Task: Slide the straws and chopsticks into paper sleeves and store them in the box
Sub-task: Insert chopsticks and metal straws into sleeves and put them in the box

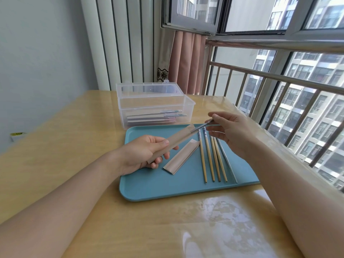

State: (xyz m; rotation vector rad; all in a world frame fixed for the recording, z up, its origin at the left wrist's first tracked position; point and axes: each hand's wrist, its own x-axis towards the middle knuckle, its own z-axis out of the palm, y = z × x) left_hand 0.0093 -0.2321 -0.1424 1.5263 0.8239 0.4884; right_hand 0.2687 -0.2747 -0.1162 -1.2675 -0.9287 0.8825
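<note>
Left hand gripping paper sleeve; right hand pinching chopstick pair, tips at mouth. Risk: skewed angle, snagged or torn sleeve.

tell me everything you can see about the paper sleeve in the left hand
The paper sleeve is a long, flat envelope of plain brown kraft-looking paper, unprinted as far as shows. The left hand grips its lower end, thumb on top and fingers underneath, holding it tilted above the blue tray, open end up and to the right. A thin grey utensil, pinched by the right hand, enters that mouth; most of it seems already inside. The sleeve touches nothing else.
</note>
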